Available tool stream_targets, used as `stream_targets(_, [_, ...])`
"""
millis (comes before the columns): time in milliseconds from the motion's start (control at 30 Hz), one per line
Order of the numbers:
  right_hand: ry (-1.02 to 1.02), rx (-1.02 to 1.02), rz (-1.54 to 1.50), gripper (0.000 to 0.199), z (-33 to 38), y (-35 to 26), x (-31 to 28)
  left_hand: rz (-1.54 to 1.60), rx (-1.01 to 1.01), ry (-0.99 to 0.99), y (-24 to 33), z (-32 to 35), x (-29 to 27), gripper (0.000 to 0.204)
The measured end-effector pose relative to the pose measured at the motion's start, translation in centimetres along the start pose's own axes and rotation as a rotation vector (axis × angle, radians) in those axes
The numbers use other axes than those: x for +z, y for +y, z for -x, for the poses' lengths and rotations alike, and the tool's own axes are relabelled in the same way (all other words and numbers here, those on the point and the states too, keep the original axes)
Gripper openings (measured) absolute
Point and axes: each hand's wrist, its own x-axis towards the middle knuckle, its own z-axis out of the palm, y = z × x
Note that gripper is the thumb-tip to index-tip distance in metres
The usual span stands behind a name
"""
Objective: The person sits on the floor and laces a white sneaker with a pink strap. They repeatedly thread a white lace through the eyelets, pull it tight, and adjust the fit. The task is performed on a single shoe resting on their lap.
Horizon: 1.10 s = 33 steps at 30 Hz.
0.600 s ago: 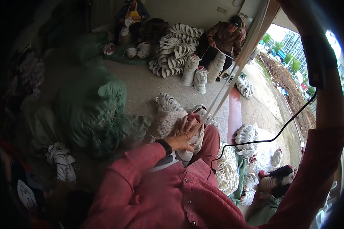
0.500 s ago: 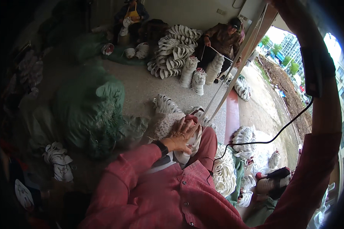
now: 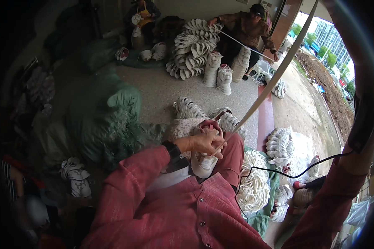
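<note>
Just below centre frame, a pale shoe was partly covered by the left hand, fingers curled, hold unclear, beside which a white strap was stretched toward the upper right, right hand unseen.

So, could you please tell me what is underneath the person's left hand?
A pale shoe lies under the left hand; its reddish lining shows above the hand and one pale end below. The stretch covered by the hand cannot be seen.
</note>
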Motion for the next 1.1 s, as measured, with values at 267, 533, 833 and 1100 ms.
stream_targets(267, [0.247,0.251,-0.125,0.044,10.8,5.6,-15.6,0.69,-0.003,0.602,1.5,3.7,-2.5,0.037])
stream_targets(533, [0.813,0.487,-0.617,0.042,35.3,17.2,-28.9,0.801,-0.404,0.652,-0.5,11.5,-5.7,0.054])
stream_targets(833, [0.39,0.883,0.193,0.03,34.5,23.6,-11.3,0.902,-0.237,0.577,-1.2,12.1,-4.9,0.049])
stream_targets(1100, [-0.186,0.694,0.333,0.055,28.7,33.3,7.8,0.033,-0.779,0.991,-10.7,23.9,-12.5,0.046])
